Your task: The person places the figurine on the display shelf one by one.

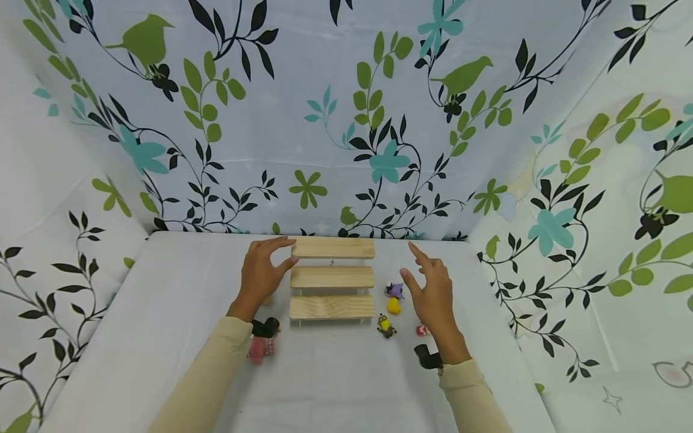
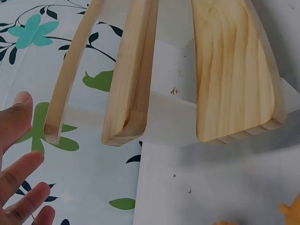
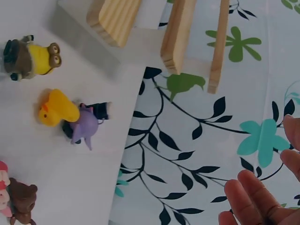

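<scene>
A three-step display stand of pale wooden boards [image 1: 331,276] on clear supports stands at the middle of the table's far half. My left hand [image 1: 261,273] is at the left end of its top board, thumb and fingers spread; the left wrist view shows a gap between the fingers [image 2: 28,168] and the board ends. To the right of the stand my right hand [image 1: 433,300] hovers with fingers extended and nothing in it. Between that hand and the stand lie a purple toy figure [image 1: 394,290], a yellow duck [image 1: 393,306] and a yellow goggled figure [image 1: 385,326].
A brown bear figure [image 3: 22,201] and a pink toy [image 3: 3,187] sit near the right forearm. Pink toys [image 1: 258,349] lie beside the left wrist, and an orange toy [image 2: 293,213] shows near the stand. A patterned curtain [image 1: 325,120] hangs behind the white table [image 1: 325,385].
</scene>
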`<state>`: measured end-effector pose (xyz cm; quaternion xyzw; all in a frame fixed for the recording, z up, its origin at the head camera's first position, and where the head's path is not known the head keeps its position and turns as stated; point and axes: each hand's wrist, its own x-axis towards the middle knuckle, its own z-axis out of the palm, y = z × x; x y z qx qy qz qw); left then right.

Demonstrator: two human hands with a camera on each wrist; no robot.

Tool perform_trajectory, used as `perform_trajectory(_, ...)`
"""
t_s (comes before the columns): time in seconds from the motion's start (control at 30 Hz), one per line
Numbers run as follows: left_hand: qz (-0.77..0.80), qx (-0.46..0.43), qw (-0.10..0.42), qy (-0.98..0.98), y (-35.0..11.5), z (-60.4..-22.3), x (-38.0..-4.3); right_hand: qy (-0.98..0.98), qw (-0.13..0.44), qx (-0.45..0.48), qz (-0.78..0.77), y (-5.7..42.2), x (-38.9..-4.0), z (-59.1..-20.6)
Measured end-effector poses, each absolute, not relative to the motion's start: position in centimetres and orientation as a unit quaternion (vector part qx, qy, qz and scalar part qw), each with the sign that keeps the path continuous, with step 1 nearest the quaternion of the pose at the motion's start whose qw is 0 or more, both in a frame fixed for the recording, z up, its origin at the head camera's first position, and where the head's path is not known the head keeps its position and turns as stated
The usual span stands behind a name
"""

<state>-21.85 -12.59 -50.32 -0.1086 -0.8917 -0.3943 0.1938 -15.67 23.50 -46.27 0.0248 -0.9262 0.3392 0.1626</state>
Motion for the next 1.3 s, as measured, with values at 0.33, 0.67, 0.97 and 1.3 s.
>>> perform_trajectory(0.33,-0.464,-0.105,0.106,-0.873,-13.3,-50.7,-23.1,-0.922,0.150,0.009,0.357,24.3,-16.0,-48.1)
perform_trajectory(0.67,-0.504,-0.106,0.061,-0.855,-13.7,-51.1,-23.6,-0.919,0.123,-0.004,0.374,25.0,-16.5,-50.7)
perform_trajectory(0.97,-0.519,-0.102,0.030,-0.848,-13.8,-51.7,-24.3,-0.913,0.087,-0.033,0.397,25.4,-17.4,-53.4)
perform_trajectory(1.3,-0.527,-0.088,0.033,-0.845,-13.7,-51.7,-24.5,-0.921,0.077,-0.050,0.380,25.9,-18.1,-54.9)
